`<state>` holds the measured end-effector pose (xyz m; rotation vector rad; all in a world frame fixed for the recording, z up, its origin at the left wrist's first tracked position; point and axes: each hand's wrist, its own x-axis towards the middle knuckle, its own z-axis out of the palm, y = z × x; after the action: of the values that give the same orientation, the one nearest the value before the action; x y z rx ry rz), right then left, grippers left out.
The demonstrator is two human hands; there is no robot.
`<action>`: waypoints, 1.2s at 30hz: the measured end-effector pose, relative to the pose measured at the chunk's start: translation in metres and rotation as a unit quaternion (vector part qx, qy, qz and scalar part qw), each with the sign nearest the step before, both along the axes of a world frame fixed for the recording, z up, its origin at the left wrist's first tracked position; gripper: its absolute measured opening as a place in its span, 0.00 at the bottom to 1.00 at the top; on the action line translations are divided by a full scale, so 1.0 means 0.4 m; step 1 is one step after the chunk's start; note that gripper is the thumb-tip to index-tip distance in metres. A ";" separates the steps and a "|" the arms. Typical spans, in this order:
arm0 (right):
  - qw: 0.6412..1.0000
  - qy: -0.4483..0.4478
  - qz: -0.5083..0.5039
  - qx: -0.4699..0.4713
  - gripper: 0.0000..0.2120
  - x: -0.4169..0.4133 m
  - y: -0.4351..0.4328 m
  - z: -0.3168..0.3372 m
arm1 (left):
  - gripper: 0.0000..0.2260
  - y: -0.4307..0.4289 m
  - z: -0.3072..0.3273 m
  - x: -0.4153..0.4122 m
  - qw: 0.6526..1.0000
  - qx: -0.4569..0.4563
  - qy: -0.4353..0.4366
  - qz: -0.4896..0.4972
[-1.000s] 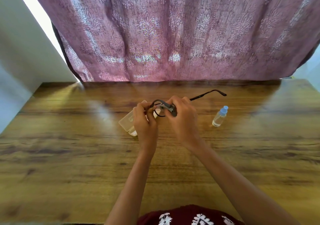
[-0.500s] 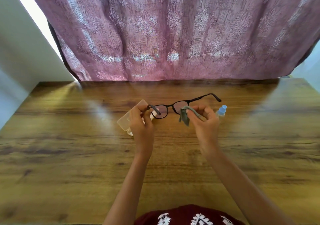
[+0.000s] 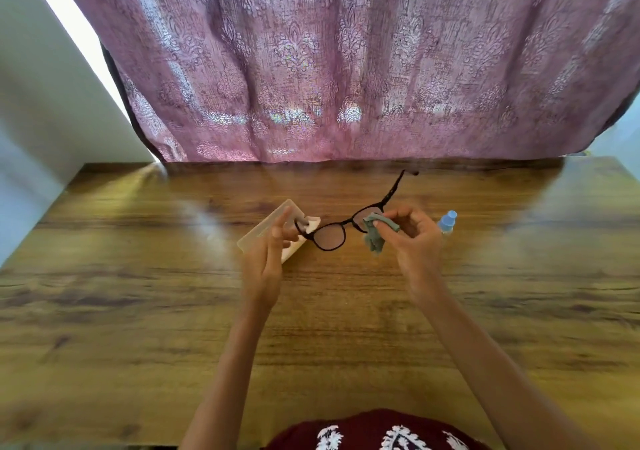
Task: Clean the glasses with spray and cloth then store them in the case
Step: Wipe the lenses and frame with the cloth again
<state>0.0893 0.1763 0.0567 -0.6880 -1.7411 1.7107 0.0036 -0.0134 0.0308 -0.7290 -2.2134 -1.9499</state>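
Mid-wipe: left hand [image 3: 266,259] grips the glasses [image 3: 341,231], right hand [image 3: 414,238] pinches the cloth [image 3: 375,238]; the open case [image 3: 273,228] behind them awaits.

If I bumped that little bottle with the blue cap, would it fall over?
Probably, yes. The spray bottle stands upright on the table and looks tall for its narrow base, so a nudge could tip it. Being small clear plastic, it is likely light. It seems round, so once down it might roll. The right hand hides its lower part.
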 end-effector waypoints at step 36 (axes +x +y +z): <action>0.863 0.046 0.053 0.501 0.10 0.005 -0.023 -0.024 | 0.14 0.090 0.120 -0.070 0.895 -0.330 -0.024 -0.299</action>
<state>0.0911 0.1670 0.0470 -0.0260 -2.2640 0.6494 -0.0245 0.0228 0.0789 -1.6224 -2.9639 -1.3284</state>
